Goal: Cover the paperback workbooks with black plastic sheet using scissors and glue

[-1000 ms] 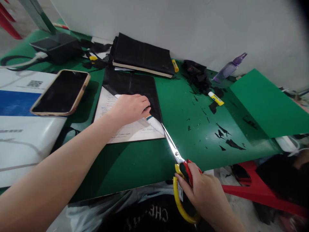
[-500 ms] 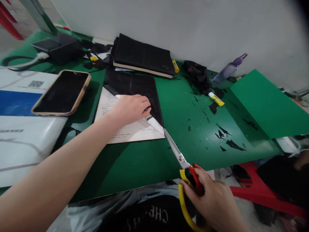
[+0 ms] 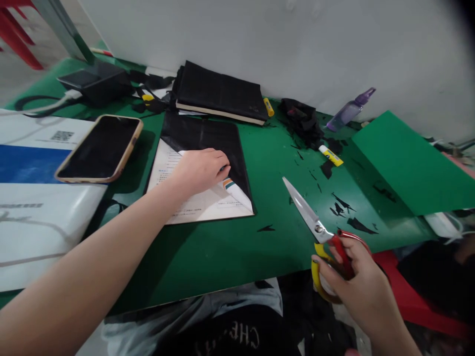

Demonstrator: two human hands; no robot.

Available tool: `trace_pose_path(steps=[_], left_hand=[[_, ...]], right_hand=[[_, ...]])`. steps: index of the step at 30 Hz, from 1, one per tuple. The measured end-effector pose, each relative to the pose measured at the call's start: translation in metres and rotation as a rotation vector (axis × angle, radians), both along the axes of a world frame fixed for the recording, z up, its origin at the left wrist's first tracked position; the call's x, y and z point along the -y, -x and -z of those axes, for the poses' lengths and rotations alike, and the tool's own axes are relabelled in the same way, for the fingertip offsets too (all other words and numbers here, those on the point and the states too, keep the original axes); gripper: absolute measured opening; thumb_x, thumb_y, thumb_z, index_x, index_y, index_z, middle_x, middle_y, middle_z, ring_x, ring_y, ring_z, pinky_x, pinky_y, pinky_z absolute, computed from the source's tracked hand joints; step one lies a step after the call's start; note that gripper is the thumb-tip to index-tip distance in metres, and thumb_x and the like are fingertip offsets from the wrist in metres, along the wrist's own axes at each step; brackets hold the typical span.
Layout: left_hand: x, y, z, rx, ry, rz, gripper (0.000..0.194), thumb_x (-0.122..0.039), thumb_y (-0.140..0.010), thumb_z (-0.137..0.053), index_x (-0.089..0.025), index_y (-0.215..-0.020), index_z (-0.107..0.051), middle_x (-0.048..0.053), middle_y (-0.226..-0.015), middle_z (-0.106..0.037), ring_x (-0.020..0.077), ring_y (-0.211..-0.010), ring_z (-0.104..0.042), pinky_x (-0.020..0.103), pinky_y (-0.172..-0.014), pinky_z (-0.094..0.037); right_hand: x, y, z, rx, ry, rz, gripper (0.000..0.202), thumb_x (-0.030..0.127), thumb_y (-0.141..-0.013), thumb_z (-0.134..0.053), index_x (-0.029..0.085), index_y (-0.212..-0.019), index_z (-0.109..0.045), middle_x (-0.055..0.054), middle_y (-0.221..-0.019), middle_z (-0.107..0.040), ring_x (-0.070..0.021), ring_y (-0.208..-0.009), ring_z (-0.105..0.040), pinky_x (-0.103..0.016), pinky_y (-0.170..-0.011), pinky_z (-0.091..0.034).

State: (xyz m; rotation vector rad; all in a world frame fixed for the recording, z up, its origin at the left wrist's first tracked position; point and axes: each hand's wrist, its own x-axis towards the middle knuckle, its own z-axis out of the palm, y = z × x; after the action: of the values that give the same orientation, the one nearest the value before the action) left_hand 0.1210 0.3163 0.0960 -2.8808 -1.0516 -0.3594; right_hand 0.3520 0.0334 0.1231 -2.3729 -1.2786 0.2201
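Observation:
My left hand (image 3: 204,170) presses on a black-covered booklet (image 3: 218,136), whose printed white page (image 3: 185,207) lies partly uncovered at the near left. The left fingers are curled together at the diagonal fold, and what they grip is hidden. Held in my right hand (image 3: 356,277) are scissors (image 3: 315,222) with red and yellow handles. Their blades look closed and point up and left, away from the booklet. A small black scrap (image 3: 266,228) lies between the booklet and the scissors.
On the green table (image 3: 208,262), a phone (image 3: 102,148) rests on a white and blue package (image 3: 22,207). Behind are a black book (image 3: 222,94), crumpled black material (image 3: 302,118), a glue stick (image 3: 331,155) and a purple bottle (image 3: 349,112). Green card (image 3: 415,163) and black scraps are right.
The scissors in my right hand have moved right, away from the booklet's corner. A black scrap now lies near that corner. My left hand stays on the booklet.

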Motion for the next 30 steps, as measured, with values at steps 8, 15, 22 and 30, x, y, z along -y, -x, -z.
trace_pose_path(steps=[8, 15, 22, 30], left_hand=[[-0.002, 0.002, 0.002, 0.119, 0.046, -0.122, 0.037, -0.029, -0.096, -0.033, -0.017, -0.089, -0.068, 0.006, -0.093, -0.070, 0.0173, -0.086, -0.063, 0.027, -0.063, -0.042], [-0.002, 0.001, 0.002, 0.127, 0.059, -0.142, 0.037, -0.027, -0.094, -0.032, -0.018, -0.084, -0.066, 0.006, -0.088, -0.068, 0.0170, -0.082, -0.061, 0.029, -0.064, -0.040], [-0.005, 0.000, 0.005, 0.125, 0.043, -0.129, 0.035, -0.028, -0.093, -0.035, -0.017, -0.082, -0.066, 0.005, -0.082, -0.066, 0.0149, -0.075, -0.059, 0.027, -0.058, -0.036], [-0.004, 0.001, 0.004, 0.122, 0.051, -0.119, 0.035, -0.028, -0.093, -0.034, -0.016, -0.082, -0.066, 0.006, -0.082, -0.065, 0.0158, -0.077, -0.059, 0.027, -0.058, -0.034]], right_hand=[[-0.009, -0.001, 0.014, 0.129, -0.073, -0.121, 0.033, 0.042, -0.077, -0.063, 0.020, -0.099, -0.053, -0.007, -0.085, -0.063, -0.0193, -0.074, -0.065, -0.030, -0.064, -0.054], [-0.017, 0.003, 0.009, 0.214, 0.165, -0.226, 0.066, 0.052, -0.063, -0.071, 0.016, -0.114, -0.048, -0.014, -0.100, -0.062, -0.0288, -0.092, -0.063, -0.040, -0.073, -0.054], [-0.016, 0.003, 0.009, 0.295, 0.201, -0.243, 0.049, 0.059, -0.074, -0.062, 0.022, -0.104, -0.050, -0.007, -0.091, -0.068, -0.0267, -0.086, -0.069, -0.033, -0.062, -0.053], [-0.020, 0.011, 0.020, 0.408, 0.190, -0.375, 0.054, 0.060, -0.077, -0.061, 0.017, -0.108, -0.051, -0.009, -0.090, -0.069, -0.0257, -0.084, -0.069, -0.032, -0.061, -0.053]])
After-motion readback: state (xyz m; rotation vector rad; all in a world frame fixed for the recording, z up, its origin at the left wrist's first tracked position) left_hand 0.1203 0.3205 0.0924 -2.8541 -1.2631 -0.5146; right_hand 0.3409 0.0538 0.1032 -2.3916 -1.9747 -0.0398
